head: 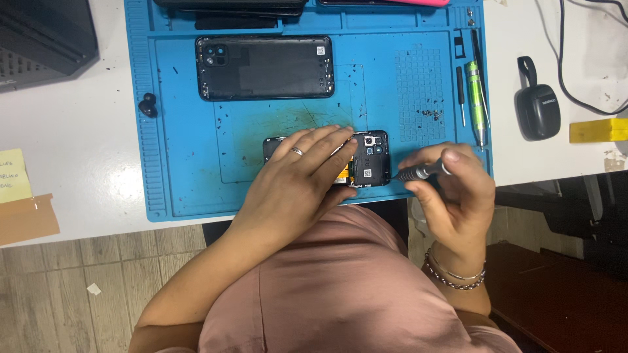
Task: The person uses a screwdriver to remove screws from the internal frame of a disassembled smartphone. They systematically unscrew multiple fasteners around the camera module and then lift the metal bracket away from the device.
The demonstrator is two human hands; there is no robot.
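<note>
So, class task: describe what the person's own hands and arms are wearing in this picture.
The left hand wears a thin silver ring on one finger. The right hand has slim silver bracelets, one beaded, at the wrist. Both forearms are bare; a dusty pink top shows below them.

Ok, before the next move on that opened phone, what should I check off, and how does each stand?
1. Left hand flat on the opened phone, steadying it: ok.
2. Right hand gripping the screwdriver: ok.
3. Tip seated on a screw: cannot tell, too small.
4. Phone fully on the blue mat: ok, though near its front edge.
5. Removed back cover set apart: ok.
</note>
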